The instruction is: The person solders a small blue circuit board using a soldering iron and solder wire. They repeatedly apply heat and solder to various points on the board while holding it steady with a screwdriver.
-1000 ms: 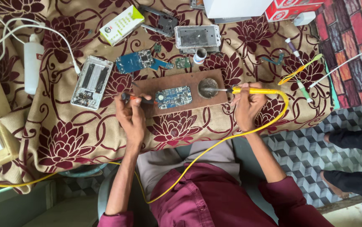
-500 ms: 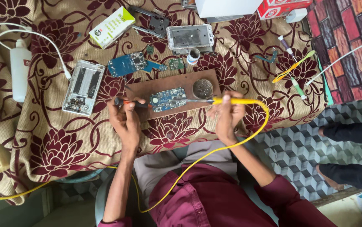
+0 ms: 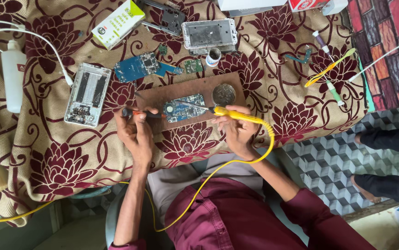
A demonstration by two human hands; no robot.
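Observation:
A blue circuit board (image 3: pixel 185 108) lies on a brown wooden board (image 3: pixel 192 92) on the flower-patterned cloth. My right hand (image 3: pixel 236 129) grips a yellow soldering iron (image 3: pixel 229 112); its metal tip rests on the circuit board. A yellow cord (image 3: pixel 236 159) runs from the iron down over my lap. My left hand (image 3: pixel 134 132) holds a thin orange-handled tool (image 3: pixel 141 112) whose point reaches the circuit board's left edge. A round tin (image 3: pixel 223 94) sits on the wooden board just above my right hand.
Two opened phone frames (image 3: pixel 87 94) (image 3: pixel 209 34), another blue circuit board (image 3: pixel 137 67), a small white pot (image 3: pixel 214 56), a green-white box (image 3: pixel 118 24), a white bottle (image 3: pixel 13 74) and white cables lie around. Someone's feet (image 3: pixel 384 139) show at right.
My right hand has carried the soldering iron leftward from the round tin to the circuit board. The left hand keeps its tool at the board's left edge.

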